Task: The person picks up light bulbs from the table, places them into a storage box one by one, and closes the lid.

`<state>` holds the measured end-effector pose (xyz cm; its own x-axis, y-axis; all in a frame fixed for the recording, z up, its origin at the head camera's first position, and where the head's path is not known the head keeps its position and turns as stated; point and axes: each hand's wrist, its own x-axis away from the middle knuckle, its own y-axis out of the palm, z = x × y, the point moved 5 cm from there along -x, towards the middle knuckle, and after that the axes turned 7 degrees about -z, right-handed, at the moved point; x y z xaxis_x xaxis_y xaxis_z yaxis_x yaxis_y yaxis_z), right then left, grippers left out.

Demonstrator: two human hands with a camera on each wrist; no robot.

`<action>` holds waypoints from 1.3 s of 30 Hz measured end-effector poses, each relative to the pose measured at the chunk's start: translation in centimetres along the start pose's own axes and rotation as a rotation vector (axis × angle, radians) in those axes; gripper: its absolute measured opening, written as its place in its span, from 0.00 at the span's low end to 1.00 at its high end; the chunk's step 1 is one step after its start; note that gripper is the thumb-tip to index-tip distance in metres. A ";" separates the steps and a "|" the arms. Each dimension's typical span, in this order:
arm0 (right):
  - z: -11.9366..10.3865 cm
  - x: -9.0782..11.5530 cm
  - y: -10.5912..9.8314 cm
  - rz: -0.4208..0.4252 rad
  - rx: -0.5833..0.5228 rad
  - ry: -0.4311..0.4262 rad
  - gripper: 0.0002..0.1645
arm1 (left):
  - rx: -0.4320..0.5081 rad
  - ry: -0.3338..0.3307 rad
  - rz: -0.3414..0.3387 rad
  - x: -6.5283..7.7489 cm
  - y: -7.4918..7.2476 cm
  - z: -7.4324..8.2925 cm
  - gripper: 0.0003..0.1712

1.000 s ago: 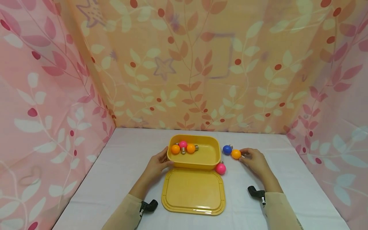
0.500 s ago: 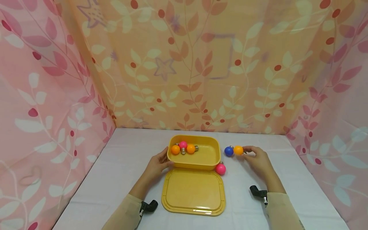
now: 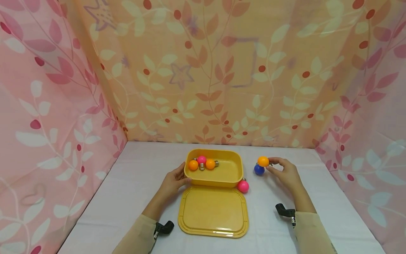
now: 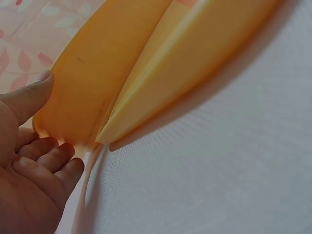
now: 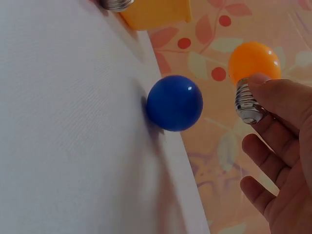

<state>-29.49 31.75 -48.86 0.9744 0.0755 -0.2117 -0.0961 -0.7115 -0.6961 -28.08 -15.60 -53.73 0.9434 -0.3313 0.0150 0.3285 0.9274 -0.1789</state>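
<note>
My right hand (image 3: pixel 287 173) pinches an orange light bulb (image 3: pixel 263 161) by its metal screw base, between thumb and finger. A blue light bulb (image 3: pixel 259 169) lies on the table just below it; in the right wrist view only the blue bulb's round end (image 5: pixel 175 103) shows. At the left end of a yellow plastic box (image 3: pixel 229 169), my left hand (image 3: pixel 171 181) grips the end wall, thumb toward the front. The left wrist view has the thumb near the upper edge of the box (image 4: pixel 92 73) and the fingertips along its lower side. Two orange bulbs (image 3: pixel 193 165) and a pink bulb (image 3: pixel 201 160) lie inside.
Another pink bulb (image 3: pixel 243 186) lies against the box's front right corner. The yellow lid (image 3: pixel 213 211) lies flat in front of the box. White cloth covers the table (image 3: pixel 149 155), and patterned curtains (image 3: pixel 215 106) stand behind and at both sides.
My right hand has lifted the orange bulb up off the table. The blue bulb has shifted to the right, under the orange one. My left hand and the box have stayed put.
</note>
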 end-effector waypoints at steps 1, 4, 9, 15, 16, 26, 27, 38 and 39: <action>-0.1 0.0 -0.1 0.006 -0.008 -0.003 0.30 | 0.003 -0.002 -0.002 0.0 0.0 0.0 0.47; -0.6 0.0 -0.2 0.014 -0.028 -0.001 0.30 | 0.002 -0.002 -0.003 0.1 -0.1 0.0 0.47; -1.5 0.0 -0.2 0.010 -0.050 0.006 0.31 | 0.001 0.001 -0.001 0.2 -0.1 0.0 0.47; -2.6 0.1 -0.2 -0.015 -0.057 -0.005 0.31 | 0.020 0.003 -0.004 0.3 0.1 0.0 0.47; -2.8 0.1 -0.3 -0.018 -0.060 -0.007 0.31 | 0.027 0.008 -0.005 0.3 0.1 0.0 0.47; -4.7 -0.4 0.5 -0.058 -0.067 -0.034 0.30 | 0.049 0.010 -0.012 0.3 0.3 0.3 0.47; -5.0 -0.5 0.6 -0.062 -0.066 -0.044 0.29 | 0.047 0.011 -0.011 0.3 0.2 0.3 0.47; -8.8 -2.3 1.0 -0.198 0.007 -0.148 0.24 | 0.028 0.018 -0.013 0.1 0.0 0.3 0.47; -9.2 -2.5 0.9 -0.219 0.017 -0.160 0.23 | 0.029 0.017 -0.013 0.1 0.0 0.2 0.47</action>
<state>-30.17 24.47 -42.66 0.9278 0.3373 -0.1597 0.1091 -0.6545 -0.7482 -28.02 -15.60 -53.49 0.9383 -0.3459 0.0004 0.3420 0.9275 -0.1506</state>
